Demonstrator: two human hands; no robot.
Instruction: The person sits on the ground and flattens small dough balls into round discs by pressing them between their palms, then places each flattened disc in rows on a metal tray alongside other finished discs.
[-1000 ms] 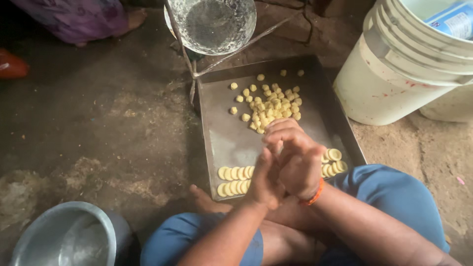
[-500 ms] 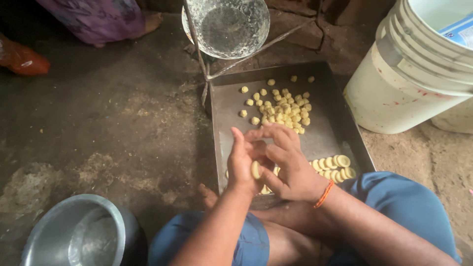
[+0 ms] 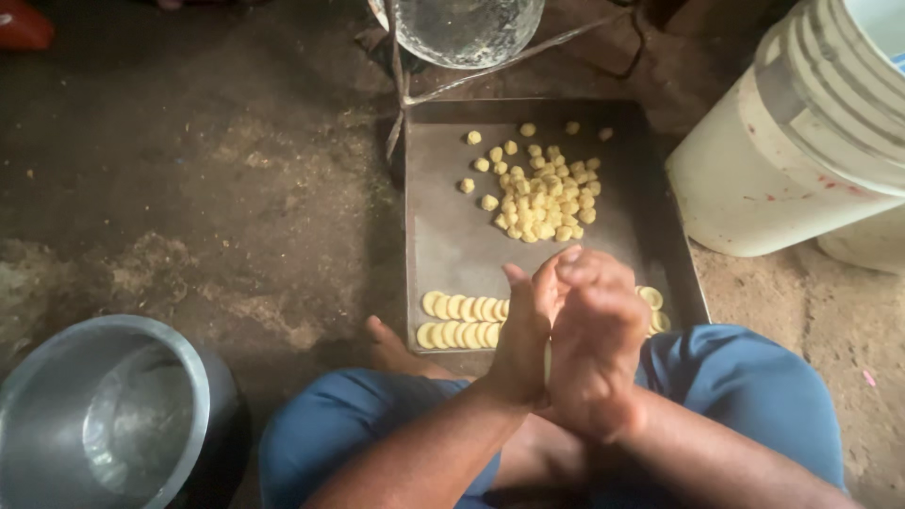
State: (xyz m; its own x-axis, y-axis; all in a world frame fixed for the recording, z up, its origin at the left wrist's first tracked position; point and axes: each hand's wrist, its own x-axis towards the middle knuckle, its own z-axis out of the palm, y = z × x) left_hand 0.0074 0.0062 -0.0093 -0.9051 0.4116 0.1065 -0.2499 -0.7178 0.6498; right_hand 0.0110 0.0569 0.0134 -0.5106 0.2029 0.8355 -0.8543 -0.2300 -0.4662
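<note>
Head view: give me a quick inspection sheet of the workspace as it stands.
Surface: bare earthen floor, rough and uneven.
Job's things: dark metal tray on the floor, with a heap of small yellow dough balls at its far end and rows of flattened yellow discs at its near edge.
Clutter: steel bowl near left; clear glass vessel on a wire stand beyond the tray; white buckets at right.
Hands: left hand and right hand pressed palm to palm over the tray's near edge; anything between them is hidden.
Cables: nothing seen.
Surroundings: dim; red object at far left.
</note>
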